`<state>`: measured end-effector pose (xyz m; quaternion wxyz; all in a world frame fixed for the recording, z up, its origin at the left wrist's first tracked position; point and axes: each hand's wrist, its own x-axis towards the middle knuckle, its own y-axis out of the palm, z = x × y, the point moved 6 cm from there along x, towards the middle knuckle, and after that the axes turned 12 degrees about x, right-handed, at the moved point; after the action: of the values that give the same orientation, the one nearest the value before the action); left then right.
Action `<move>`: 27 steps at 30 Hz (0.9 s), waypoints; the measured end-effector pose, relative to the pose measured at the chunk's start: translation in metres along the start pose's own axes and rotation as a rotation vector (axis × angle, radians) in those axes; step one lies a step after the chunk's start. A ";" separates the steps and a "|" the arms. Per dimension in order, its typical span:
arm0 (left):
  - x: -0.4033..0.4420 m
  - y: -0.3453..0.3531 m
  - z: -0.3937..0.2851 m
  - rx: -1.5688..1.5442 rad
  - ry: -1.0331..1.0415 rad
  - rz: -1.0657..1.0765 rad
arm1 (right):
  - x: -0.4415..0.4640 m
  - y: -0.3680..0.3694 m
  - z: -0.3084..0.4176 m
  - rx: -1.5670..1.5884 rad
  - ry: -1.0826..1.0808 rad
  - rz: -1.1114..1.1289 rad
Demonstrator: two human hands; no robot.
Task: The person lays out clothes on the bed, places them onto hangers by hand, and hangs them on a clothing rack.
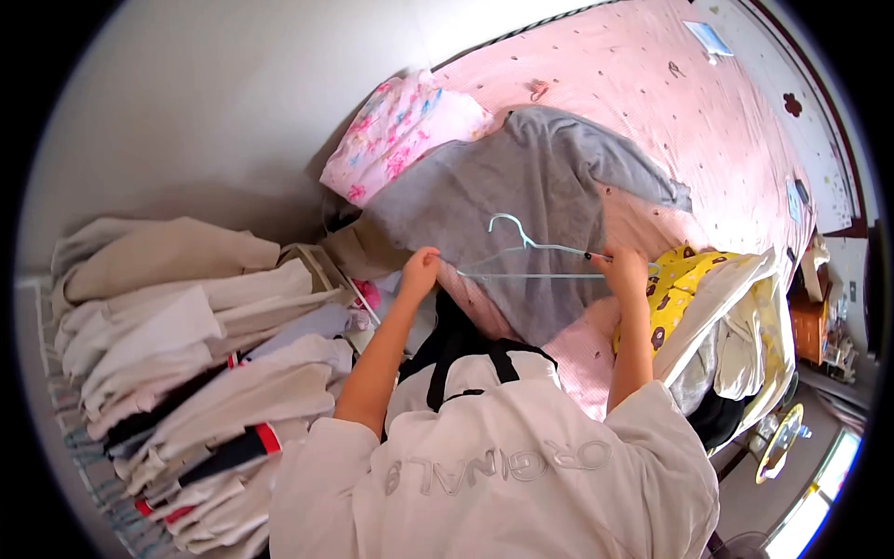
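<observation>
Curled closed, the left hand (422, 271) was at the near left edge of the gray cloth (521, 177) — whether it pinched any fabric was hard to tell. Closed too, the right hand (624, 272) gripped the right arm of the pale blue hanger (559, 276), which lay across the cloth, hook on the far side. Just right of that hand was yellow patterned fabric (684, 279) — beside a white-rimmed basket (712, 321).

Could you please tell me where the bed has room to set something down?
Mostly bare pink bedding lies beyond the grey garment, between the floral cloth and the pale blue item. It is crowded around the hanger and yellow cloth.
</observation>
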<state>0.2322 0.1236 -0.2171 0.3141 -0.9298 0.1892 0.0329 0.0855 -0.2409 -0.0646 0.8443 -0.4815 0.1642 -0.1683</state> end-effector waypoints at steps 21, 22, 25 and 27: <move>0.207 -0.002 -0.008 0.860 0.052 -0.070 | 0.075 0.010 0.016 -0.048 0.014 -0.345; 0.198 0.004 -0.004 0.792 0.040 -0.054 | 0.074 0.007 0.016 -0.025 -0.029 -0.360; 0.141 0.025 0.016 0.693 0.063 -0.015 | 0.063 -0.009 0.019 0.072 -0.124 -0.342; 0.093 0.039 0.033 0.737 0.135 -0.017 | 0.062 -0.020 0.030 0.036 -0.197 -0.301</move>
<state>0.3061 0.0837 -0.2824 0.6147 -0.7560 0.2007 -0.1016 0.1509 -0.2549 -0.0401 0.8301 -0.4997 0.0037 -0.2475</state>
